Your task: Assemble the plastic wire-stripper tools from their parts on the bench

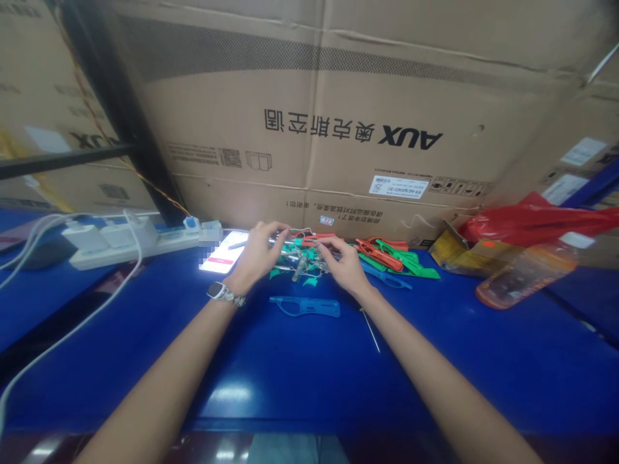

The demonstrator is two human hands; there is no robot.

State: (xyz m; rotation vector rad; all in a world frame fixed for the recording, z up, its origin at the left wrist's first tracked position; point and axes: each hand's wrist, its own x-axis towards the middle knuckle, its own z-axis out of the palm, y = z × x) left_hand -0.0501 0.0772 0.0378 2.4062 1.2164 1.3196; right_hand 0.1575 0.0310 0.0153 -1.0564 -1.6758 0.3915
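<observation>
My left hand (258,254), with a watch (220,291) on the wrist, is over the left side of a pile of small parts. Its thumb and index finger are curled close together; what lies between them is too small to make out. My right hand (347,265) reaches into the pile's right side, fingertips pinched on something unclear. Between the hands lie green plastic pieces (310,281), thin metal rods and a clear-looking part (298,267). A blue plastic lighter-shaped shell (309,307) lies flat in front of them. Orange shells (380,254) and green shells (411,259) are heaped beyond my right hand.
A lit phone (223,254) lies left of my left hand, near a power strip (104,254) with white chargers and cables. A thin screwdriver (371,332) is by my right forearm. At right, a drink bottle (527,274) leans near a red bag (541,219). A large carton (338,77) stands behind.
</observation>
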